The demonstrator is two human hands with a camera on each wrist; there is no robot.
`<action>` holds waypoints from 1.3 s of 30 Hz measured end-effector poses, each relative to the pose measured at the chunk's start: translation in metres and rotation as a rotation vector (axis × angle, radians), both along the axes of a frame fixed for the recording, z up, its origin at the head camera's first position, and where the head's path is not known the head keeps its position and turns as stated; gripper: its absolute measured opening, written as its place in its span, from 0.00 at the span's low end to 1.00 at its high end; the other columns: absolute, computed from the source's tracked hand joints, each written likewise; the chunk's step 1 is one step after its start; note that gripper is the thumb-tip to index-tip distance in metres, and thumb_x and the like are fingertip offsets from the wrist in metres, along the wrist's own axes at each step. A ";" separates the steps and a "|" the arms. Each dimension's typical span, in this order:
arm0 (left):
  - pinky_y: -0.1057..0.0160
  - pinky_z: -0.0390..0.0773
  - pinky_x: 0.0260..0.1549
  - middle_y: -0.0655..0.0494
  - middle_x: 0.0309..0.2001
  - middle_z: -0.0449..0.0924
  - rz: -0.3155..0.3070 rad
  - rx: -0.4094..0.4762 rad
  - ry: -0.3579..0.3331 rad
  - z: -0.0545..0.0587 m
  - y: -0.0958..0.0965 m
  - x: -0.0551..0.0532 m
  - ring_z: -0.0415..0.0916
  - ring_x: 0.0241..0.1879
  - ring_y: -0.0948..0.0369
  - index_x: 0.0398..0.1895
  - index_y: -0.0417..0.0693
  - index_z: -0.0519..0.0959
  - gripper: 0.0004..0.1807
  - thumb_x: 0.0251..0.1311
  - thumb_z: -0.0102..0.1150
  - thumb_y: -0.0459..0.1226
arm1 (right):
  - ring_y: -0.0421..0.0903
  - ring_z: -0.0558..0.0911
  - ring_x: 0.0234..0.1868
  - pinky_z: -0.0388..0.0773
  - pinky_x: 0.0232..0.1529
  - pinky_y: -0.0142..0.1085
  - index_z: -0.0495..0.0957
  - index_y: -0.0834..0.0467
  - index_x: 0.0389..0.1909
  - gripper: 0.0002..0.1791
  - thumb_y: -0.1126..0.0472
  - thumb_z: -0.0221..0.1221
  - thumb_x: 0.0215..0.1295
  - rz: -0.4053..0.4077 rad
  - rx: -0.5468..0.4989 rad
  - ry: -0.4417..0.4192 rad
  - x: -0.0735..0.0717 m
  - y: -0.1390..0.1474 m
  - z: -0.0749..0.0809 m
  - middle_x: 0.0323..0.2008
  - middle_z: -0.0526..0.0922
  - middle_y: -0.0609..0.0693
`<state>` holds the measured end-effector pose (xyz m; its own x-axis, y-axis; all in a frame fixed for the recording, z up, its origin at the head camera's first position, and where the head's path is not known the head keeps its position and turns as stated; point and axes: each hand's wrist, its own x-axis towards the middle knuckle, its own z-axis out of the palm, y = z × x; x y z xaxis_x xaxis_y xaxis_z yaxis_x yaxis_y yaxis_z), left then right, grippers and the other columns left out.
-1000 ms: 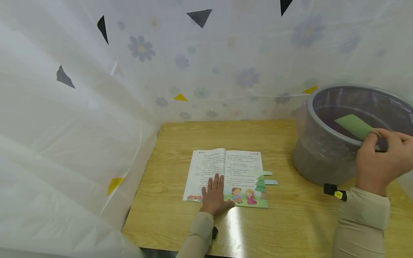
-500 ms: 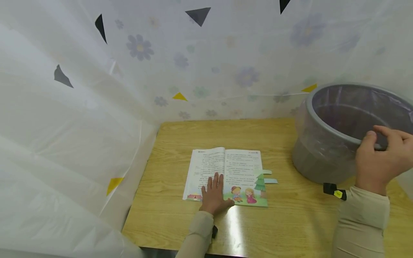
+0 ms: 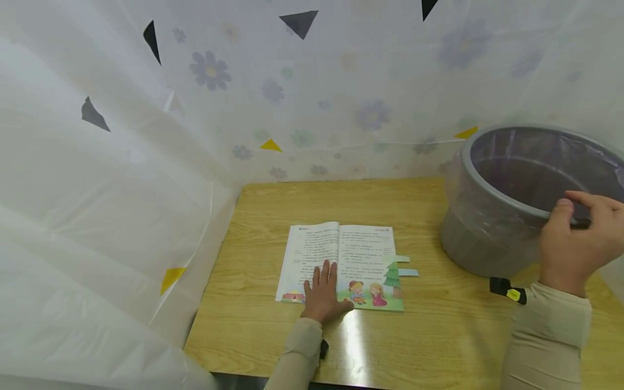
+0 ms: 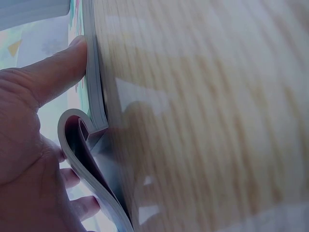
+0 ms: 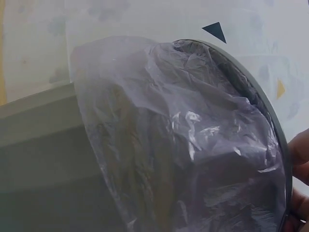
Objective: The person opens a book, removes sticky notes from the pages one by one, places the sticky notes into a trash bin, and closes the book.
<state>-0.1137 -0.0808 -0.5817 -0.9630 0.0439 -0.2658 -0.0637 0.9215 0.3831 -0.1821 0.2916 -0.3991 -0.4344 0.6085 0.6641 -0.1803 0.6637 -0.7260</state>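
Observation:
An open book [image 3: 365, 249] with printed text and cartoon children lies flat on the table. My left hand [image 3: 324, 298] rests on its lower part, fingers spread over the left page and thumb reaching onto the right page. In the left wrist view the thumb lies on the book's pages [image 4: 94, 72] near their lower edge. A pale green tab [image 3: 402, 259] and a pale blue tab [image 3: 408, 272] stick out of the book's right side. My right hand [image 3: 582, 233] is at the near rim of a grey bin [image 3: 480, 238], thumb and forefinger bent, with nothing visible between them.
A thin clear bag [image 5: 193, 121] lines the bin and folds over its rim. The wooden table [image 3: 273, 206] meets a white flowered sheet [image 3: 331, 108] at the back, and white sheeting [image 3: 97, 216] hangs along the left side.
My right hand let go of a green paper slip over the bin, and the slip is out of sight now. My left hand has stayed on the book.

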 end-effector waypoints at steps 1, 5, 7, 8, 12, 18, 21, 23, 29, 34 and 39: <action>0.31 0.51 0.71 0.52 0.82 0.39 0.002 0.000 -0.003 0.000 0.000 0.000 0.41 0.80 0.45 0.81 0.53 0.44 0.60 0.51 0.69 0.59 | 0.16 0.62 0.49 0.63 0.67 0.34 0.86 0.48 0.43 0.13 0.55 0.53 0.72 0.008 -0.005 0.013 0.000 0.000 0.001 0.37 0.63 0.15; 0.31 0.51 0.71 0.53 0.82 0.39 0.002 -0.002 -0.007 0.000 -0.001 -0.001 0.41 0.80 0.45 0.81 0.54 0.44 0.60 0.51 0.69 0.59 | 0.18 0.68 0.50 0.64 0.65 0.32 0.86 0.49 0.44 0.13 0.56 0.51 0.73 0.031 -0.078 0.050 0.007 -0.007 0.005 0.38 0.68 0.18; 0.31 0.51 0.71 0.53 0.82 0.39 -0.003 -0.006 -0.009 0.000 -0.001 -0.001 0.41 0.80 0.45 0.81 0.54 0.44 0.60 0.51 0.69 0.59 | 0.22 0.70 0.52 0.63 0.66 0.30 0.85 0.49 0.45 0.13 0.57 0.51 0.74 0.028 -0.149 0.050 0.016 -0.014 0.010 0.40 0.70 0.20; 0.31 0.51 0.71 0.53 0.82 0.39 -0.005 -0.009 -0.009 0.000 -0.001 -0.001 0.41 0.80 0.45 0.81 0.53 0.44 0.60 0.51 0.69 0.60 | 0.23 0.70 0.52 0.62 0.65 0.28 0.85 0.49 0.45 0.13 0.57 0.51 0.74 0.028 -0.185 0.048 0.021 -0.017 0.012 0.40 0.71 0.21; 0.31 0.50 0.72 0.54 0.82 0.38 -0.004 -0.017 -0.016 0.000 0.000 -0.002 0.40 0.81 0.45 0.81 0.54 0.43 0.60 0.52 0.68 0.60 | 0.28 0.73 0.47 0.64 0.59 0.25 0.85 0.57 0.41 0.13 0.63 0.51 0.71 0.079 -0.272 0.184 0.037 -0.034 0.020 0.37 0.75 0.26; 0.31 0.50 0.72 0.53 0.82 0.38 0.001 -0.016 -0.015 0.001 0.000 -0.002 0.40 0.81 0.45 0.81 0.53 0.44 0.60 0.51 0.68 0.59 | 0.32 0.77 0.34 0.70 0.43 0.26 0.83 0.74 0.25 0.10 0.72 0.55 0.55 0.301 -0.270 0.537 0.039 -0.067 0.015 0.28 0.82 0.40; 0.31 0.51 0.71 0.53 0.82 0.39 0.001 -0.013 -0.011 0.002 0.001 -0.001 0.41 0.80 0.45 0.81 0.53 0.44 0.60 0.51 0.69 0.59 | 0.33 0.78 0.33 0.71 0.41 0.26 0.81 0.77 0.23 0.09 0.72 0.58 0.53 0.435 -0.259 0.532 0.039 -0.084 0.002 0.27 0.84 0.43; 0.31 0.51 0.71 0.52 0.82 0.39 0.001 -0.019 -0.013 0.001 0.001 -0.001 0.41 0.80 0.45 0.81 0.53 0.44 0.60 0.51 0.68 0.60 | 0.33 0.78 0.34 0.71 0.42 0.25 0.80 0.79 0.25 0.09 0.73 0.59 0.55 0.513 -0.219 0.455 0.041 -0.092 -0.009 0.30 0.84 0.41; 0.31 0.53 0.70 0.51 0.82 0.41 -0.002 -0.032 -0.004 0.001 0.001 0.001 0.43 0.80 0.45 0.81 0.52 0.45 0.61 0.51 0.69 0.61 | 0.26 0.75 0.38 0.69 0.42 0.22 0.81 0.77 0.32 0.05 0.77 0.58 0.59 0.635 -0.013 0.155 0.044 -0.102 -0.043 0.34 0.81 0.40; 0.31 0.53 0.70 0.52 0.82 0.41 -0.003 -0.038 0.006 -0.001 0.000 0.000 0.43 0.80 0.45 0.81 0.52 0.44 0.61 0.51 0.69 0.61 | 0.27 0.75 0.37 0.69 0.41 0.21 0.83 0.73 0.35 0.07 0.80 0.59 0.57 0.681 0.030 0.059 0.035 -0.103 -0.068 0.33 0.81 0.61; 0.31 0.53 0.71 0.52 0.82 0.40 -0.002 -0.027 -0.001 -0.001 0.000 -0.001 0.42 0.80 0.45 0.81 0.52 0.44 0.61 0.51 0.68 0.61 | 0.24 0.73 0.36 0.68 0.40 0.17 0.85 0.68 0.38 0.09 0.78 0.59 0.60 0.705 0.048 -0.077 0.030 -0.107 -0.085 0.35 0.82 0.59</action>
<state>-0.1143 -0.0809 -0.5825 -0.9625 0.0390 -0.2684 -0.0620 0.9318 0.3577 -0.1523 0.1841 -0.4836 -0.7605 0.1363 0.6348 -0.5280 0.4392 -0.7269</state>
